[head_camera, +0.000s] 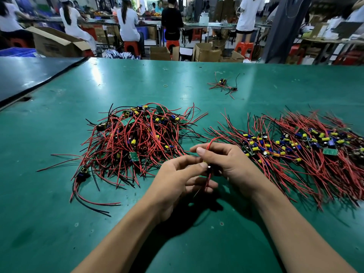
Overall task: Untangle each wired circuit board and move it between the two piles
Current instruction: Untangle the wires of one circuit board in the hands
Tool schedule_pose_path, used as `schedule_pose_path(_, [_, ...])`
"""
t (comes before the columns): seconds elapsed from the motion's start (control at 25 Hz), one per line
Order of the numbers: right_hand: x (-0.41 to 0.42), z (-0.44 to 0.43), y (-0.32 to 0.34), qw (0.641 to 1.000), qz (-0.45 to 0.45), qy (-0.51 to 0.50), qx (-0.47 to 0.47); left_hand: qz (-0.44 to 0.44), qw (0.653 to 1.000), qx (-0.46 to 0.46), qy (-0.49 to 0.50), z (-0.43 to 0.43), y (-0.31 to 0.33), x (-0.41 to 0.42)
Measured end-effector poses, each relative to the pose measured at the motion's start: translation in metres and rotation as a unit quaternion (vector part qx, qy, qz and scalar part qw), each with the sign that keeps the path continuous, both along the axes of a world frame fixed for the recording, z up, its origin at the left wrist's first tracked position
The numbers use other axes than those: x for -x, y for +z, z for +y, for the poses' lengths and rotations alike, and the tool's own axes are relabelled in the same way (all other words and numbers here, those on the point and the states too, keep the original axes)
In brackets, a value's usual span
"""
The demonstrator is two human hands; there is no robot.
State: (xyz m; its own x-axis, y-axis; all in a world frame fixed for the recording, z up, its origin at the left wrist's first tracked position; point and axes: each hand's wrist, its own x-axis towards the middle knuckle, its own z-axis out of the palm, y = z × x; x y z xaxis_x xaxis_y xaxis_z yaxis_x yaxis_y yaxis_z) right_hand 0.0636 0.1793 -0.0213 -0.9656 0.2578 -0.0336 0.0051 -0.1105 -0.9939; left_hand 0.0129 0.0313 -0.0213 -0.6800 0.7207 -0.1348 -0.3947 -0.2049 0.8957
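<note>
While both hands, left hand and right hand, pinch the light circuit board, its floppy red wires likely snag, so grip the board.

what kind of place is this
Probably an electronics assembly workshop: a tangled heap of red-and-black-wired circuit boards and a straightened spread of the same boards lie on a long green-matted workbench, while workers in white tops sit on red plastic stools at benches behind.
</note>
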Motion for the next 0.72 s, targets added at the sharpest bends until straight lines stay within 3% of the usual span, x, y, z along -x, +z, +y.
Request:
schedule_pose_path(0.32, [0.004,0.007,0.003,0.994,0.026,-0.105,0.034,-0.125,0.987,-0.072,-0.075,0.001,0.004,0.001])
schedule_pose_path(0.48, [0.005,0.014,0.003,0.987,0.044,-0.141,0.057,-0.140,0.978,-0.090,-0.126,-0.001,0.005,0.005])
schedule_pose_path(0.72, [-0.002,0.007,0.001,0.998,-0.029,0.030,0.041,-0.055,0.996,0.003,-0.077,0.006,-0.005,0.003])
